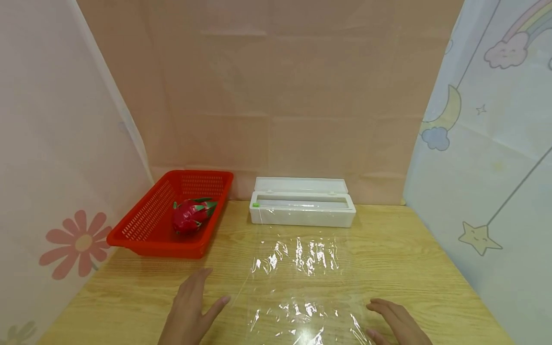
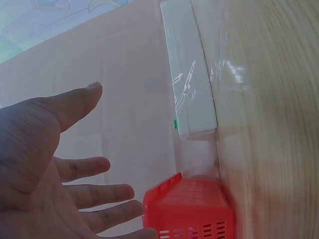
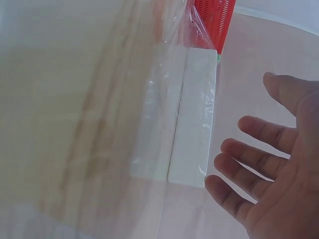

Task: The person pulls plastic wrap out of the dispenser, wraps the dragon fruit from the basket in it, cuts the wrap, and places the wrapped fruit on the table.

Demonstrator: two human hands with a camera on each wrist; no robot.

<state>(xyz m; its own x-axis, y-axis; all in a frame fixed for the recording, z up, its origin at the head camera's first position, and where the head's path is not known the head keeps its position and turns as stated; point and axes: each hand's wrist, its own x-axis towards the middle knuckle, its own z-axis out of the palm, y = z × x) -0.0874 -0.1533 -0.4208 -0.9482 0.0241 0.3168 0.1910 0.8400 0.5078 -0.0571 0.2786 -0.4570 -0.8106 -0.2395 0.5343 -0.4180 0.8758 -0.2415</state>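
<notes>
A sheet of clear plastic wrap (image 1: 297,282) stretches over the table from a white wrap dispenser box (image 1: 302,216) toward the near edge. The dispenser's lid (image 1: 301,185) stands raised at the back, and a small green piece (image 1: 256,204) sits at its left end. My left hand (image 1: 189,306) is left of the wrap with spread fingers and holds nothing; the left wrist view shows its palm (image 2: 30,164). My right hand (image 1: 396,323) is near the wrap's right edge. In the right wrist view, the right hand's fingers (image 3: 259,159) are apart and empty.
A red plastic basket (image 1: 170,247) stands at the back left of the wooden table (image 1: 401,249). Inside it lies a dragon fruit (image 1: 189,215) with green tips. A beige sheet (image 1: 280,96) rises behind the table, with patterned panels on both sides.
</notes>
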